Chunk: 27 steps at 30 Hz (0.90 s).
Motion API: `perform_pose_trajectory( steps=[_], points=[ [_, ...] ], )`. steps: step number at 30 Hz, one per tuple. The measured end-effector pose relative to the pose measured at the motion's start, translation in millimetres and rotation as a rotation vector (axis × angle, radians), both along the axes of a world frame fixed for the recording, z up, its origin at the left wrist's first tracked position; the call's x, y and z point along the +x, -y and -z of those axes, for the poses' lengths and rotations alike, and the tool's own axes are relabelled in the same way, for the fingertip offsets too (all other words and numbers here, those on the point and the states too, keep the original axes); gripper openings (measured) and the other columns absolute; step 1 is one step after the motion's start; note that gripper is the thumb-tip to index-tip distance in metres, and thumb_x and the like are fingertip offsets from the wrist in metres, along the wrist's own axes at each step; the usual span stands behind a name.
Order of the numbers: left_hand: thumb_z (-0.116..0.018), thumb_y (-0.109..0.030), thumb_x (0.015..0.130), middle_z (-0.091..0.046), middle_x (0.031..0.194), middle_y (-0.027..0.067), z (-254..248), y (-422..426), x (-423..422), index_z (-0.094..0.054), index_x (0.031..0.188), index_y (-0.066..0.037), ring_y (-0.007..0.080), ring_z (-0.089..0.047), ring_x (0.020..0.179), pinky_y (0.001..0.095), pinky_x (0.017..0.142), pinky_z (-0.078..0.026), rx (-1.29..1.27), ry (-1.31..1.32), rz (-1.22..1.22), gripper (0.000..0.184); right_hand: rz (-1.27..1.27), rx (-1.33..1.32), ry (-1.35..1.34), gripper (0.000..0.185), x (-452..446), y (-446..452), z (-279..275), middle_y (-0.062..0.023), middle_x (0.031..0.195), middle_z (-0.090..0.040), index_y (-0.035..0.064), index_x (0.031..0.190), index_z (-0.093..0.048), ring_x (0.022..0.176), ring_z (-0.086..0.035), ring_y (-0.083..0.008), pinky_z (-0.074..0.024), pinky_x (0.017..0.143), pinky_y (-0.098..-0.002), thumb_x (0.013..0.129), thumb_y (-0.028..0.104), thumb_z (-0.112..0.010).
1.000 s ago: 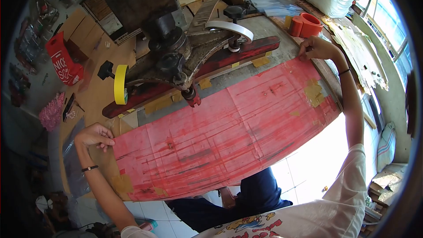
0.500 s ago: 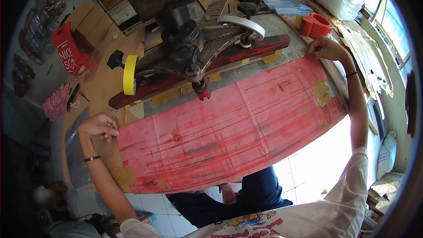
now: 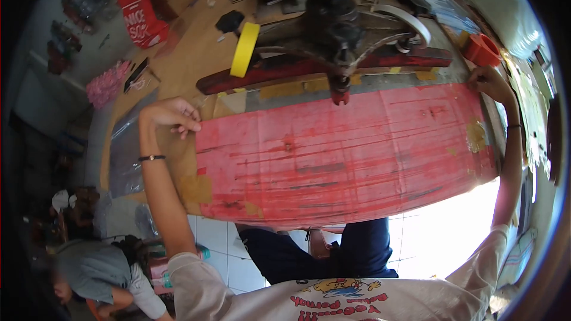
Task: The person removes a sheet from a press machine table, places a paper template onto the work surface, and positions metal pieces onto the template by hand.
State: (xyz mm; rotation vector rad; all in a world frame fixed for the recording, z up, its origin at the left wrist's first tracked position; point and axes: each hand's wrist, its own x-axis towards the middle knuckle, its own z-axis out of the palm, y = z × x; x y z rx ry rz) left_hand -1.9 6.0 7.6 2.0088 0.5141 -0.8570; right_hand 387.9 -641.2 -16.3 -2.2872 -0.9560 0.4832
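A red sheet (image 3: 321,160) with dark streaks and fold lines lies across the worktable in front of me. My left hand (image 3: 175,117) is at its far left corner, thumb and fingers pinched at the edge. At the far right corner, my right hand (image 3: 492,86) has its fingertips closed on the sheet's edge. Just past the far edge stands a dark metal machine head (image 3: 339,41), its red-tipped end (image 3: 339,92) pointing down over the sheet. A long dark-red bar (image 3: 267,77) runs behind it. Brown tape patches (image 3: 195,189) sit along the left side.
A yellow tape roll (image 3: 244,50) and a white ring (image 3: 410,18) hang on the machine. Red tape rolls (image 3: 483,51) stand at the right. A red bag (image 3: 141,15) and pink bundle (image 3: 107,84) lie at left. Another person (image 3: 98,273) bends low at lower left.
The view has turned left, so the table and machine appear farther right and higher. Another person has come into sight at lower left. Both hands stay at the sheet's corners.
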Motion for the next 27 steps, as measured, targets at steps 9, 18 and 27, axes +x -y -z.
perform_pose_trajectory(
  steps=[9,18,27],
  points=[
    [-0.065,-0.017,0.091,-0.045,0.063,-0.0097,-3,7,-20,-0.061,0.089,-0.005,-0.0008,-0.035,0.048,0.0184,0.043,-0.024,-0.117,0.136,-0.074,0.013,0.173,0.125,0.272,0.012,-28,8,28,0.0005,0.076,-0.058,0.0002,0.083,-0.064,0.074,-0.052,-0.0064,-0.0432,0.068,-0.0249,0.083,0.011,-0.068],
    [-0.063,-0.020,0.093,-0.048,0.067,-0.0100,18,18,-28,-0.059,0.091,-0.008,-0.0006,-0.036,0.047,0.0190,0.043,-0.022,-0.069,0.290,-0.102,0.013,0.179,-0.011,0.490,0.023,-31,20,17,-0.0020,0.081,-0.061,-0.0003,0.093,-0.065,0.076,-0.051,-0.0095,-0.0424,0.072,-0.0271,0.089,0.022,-0.066],
    [-0.062,-0.021,0.094,-0.048,0.065,-0.0082,27,20,-29,-0.058,0.092,-0.007,-0.0001,-0.037,0.045,0.0192,0.041,-0.023,-0.070,0.279,-0.104,0.015,0.186,0.006,0.483,0.024,-40,20,7,-0.0022,0.081,-0.062,0.0006,0.095,-0.066,0.077,-0.053,-0.0103,-0.0432,0.074,-0.0278,0.089,0.024,-0.067]
  ],
)
